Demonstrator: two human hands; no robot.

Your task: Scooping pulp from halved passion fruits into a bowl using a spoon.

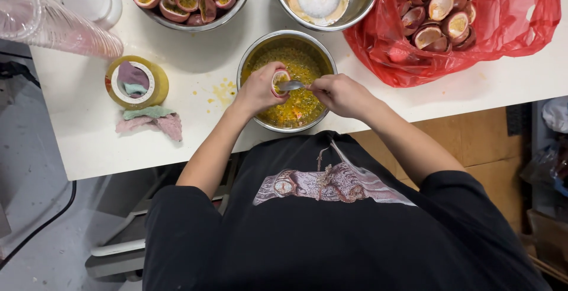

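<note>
Left hand (258,91): gripping a halved purple passion fruit shell (280,79), cut face toward the spoon.
Right hand (340,94): fingers pinched around a small metal spoon (292,85), its bowl at the fruit.
Where: both over the round steel bowl of yellow pulp (287,80) at the white table (195,72) edge.
Nearby: red plastic bag of emptied shells (455,21) to the right.

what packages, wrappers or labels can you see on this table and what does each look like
Red plastic bag: far right of the table, crumpled and open, holding scooped-out fruit shells.
Sleeve of clear plastic cups: far left corner, lying on its side, see-through wrapper.
Roll of tape: left of the pulp bowl, round, yellow with a white inner ring.
No signs or screens in view.
</note>
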